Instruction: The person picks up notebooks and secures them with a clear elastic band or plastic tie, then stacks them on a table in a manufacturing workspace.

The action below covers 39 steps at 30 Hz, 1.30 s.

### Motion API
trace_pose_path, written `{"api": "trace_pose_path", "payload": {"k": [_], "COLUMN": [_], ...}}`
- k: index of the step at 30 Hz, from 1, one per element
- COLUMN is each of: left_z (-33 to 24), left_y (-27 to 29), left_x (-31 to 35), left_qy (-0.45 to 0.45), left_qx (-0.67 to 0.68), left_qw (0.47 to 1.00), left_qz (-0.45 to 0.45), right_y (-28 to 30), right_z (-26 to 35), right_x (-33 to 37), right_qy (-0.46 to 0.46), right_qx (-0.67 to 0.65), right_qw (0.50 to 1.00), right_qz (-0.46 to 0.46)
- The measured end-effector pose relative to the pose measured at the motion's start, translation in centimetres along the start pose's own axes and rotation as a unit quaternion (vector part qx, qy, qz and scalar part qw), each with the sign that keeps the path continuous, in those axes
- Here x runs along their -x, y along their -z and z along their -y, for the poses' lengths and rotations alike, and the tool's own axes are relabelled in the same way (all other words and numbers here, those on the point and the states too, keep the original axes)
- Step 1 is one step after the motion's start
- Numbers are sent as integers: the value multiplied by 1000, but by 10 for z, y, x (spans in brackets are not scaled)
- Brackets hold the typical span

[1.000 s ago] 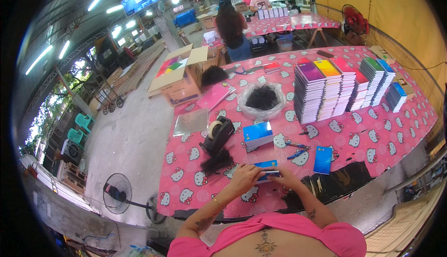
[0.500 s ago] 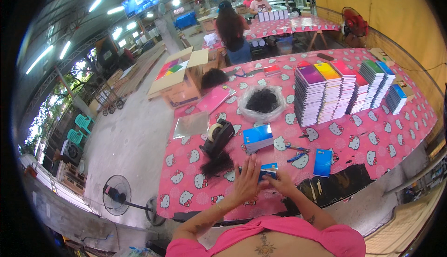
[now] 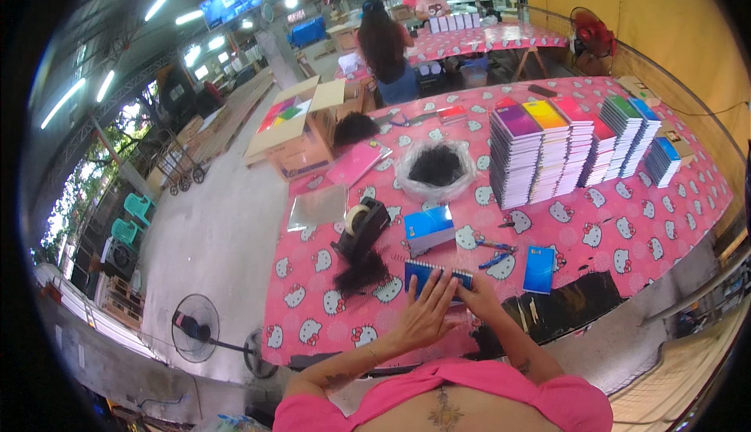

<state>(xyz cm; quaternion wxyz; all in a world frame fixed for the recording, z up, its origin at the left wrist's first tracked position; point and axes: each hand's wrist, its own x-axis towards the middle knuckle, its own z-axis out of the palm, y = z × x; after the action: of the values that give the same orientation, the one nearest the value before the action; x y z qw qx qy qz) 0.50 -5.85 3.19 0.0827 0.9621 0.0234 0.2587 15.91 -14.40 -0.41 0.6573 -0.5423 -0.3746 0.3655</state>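
A blue spiral notebook (image 3: pixel 420 271) lies on the pink patterned tablecloth in front of me, its wire coil along the far edge. My left hand (image 3: pixel 429 300) rests flat across its cover with fingers stretched out. At its right end, my right hand (image 3: pixel 478 296) grips the edge; some fingertips are hidden. Just beyond stands a short stack of blue notebooks (image 3: pixel 429 227). Blue-handled pliers (image 3: pixel 494 260) are to the right of that stack. Farther right is a single blue notebook (image 3: pixel 538 270). A black tape dispenser (image 3: pixel 366 225) stands left of the stack, beside a loose black wiry pile (image 3: pixel 361 274).
A plastic bag (image 3: pixel 468 185) holds black wiry pieces. Tall notebook stacks (image 3: pixel 516 158) fill the table's right side. An open carton (image 3: pixel 301 146) adjoins the far left edge. A black patch (image 3: pixel 571 307) covers the near right edge. Another person (image 3: pixel 383 48) stands at the far table.
The notebook under my hands now shows its blue cover and far-side coil. My left hand has shifted slightly right and nearer, pressing flat on it. My right hand stays at its right end.
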Motion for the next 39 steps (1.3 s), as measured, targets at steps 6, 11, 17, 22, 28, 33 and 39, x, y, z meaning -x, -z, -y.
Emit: {"api": "trace_pose_path", "payload": {"k": [6, 11, 17, 22, 28, 33, 39], "left_z": [23, 18, 21, 24, 24, 31, 43], "left_y": [33, 41, 36, 34, 31, 18, -15], "left_x": [-47, -50, -46, -42, -41, -35, -19], "left_qy": [4, -3, -20, -6, 0, 1, 21], "left_qx": [-2, 41, 35, 21, 11, 28, 27], "left_qw": [999, 999, 997, 996, 998, 998, 999], "left_qz": [-40, -33, -69, -87, -59, -55, -40], "right_y": [-2, 7, 6, 1, 13, 9, 19], "right_z": [0, -4, 4, 31, 29, 27, -28], "right_x": [3, 2, 3, 10, 10, 10, 5], "right_qy": [25, 46, 46, 108, 58, 52, 78], "right_qx": [66, 66, 63, 21, 43, 3, 120], "right_qw": [997, 995, 995, 994, 997, 998, 989], "right_qz": [17, 61, 59, -22, -29, -24, -41]}}
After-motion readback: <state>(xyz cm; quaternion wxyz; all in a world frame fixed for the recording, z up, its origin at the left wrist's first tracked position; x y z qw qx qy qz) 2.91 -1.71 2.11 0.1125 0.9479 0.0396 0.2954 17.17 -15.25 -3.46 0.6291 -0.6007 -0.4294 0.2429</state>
